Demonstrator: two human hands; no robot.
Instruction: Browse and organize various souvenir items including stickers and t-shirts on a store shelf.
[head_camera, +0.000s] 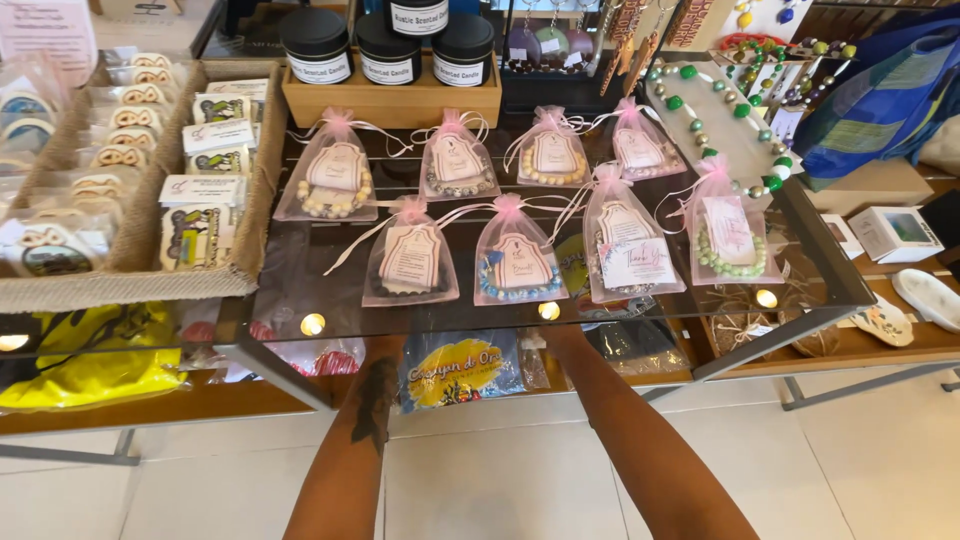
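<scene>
**Both arms reach in under the glass shelf**

The glass shelf (300, 300) lies directly over both hands. The left forearm (362, 420) and the right forearm (630, 440) run in beneath its front edge, and both the left hand and the right hand are lost behind glare and dark glass. I cannot tell whether either is clenched, spread or grasping anything.

Out beyond the left hand's side, and above it, sits a burlap-lined tray (150, 280) of small carded goods. Farther ahead of both hands stands a wooden crate (390, 105) with black-lidded jars (317, 45). Pink organza pouches (516, 255) of beaded bracelets lie in two rows on the glass, right over where the hands should be.

Between the two wrists, on the lower shelf and seemingly just at the fingertips, lies a blue and yellow printed packet (462, 372). It is the thing nearest both hands, though contact cannot be confirmed. Small round lights (313, 324) glow just above the left wrist.

By the look of it, the step in hand is a two-handed reach to that packet. Any next move calls for a low, level draw toward the body, keeping knuckles clear of the glass overhead.
</scene>
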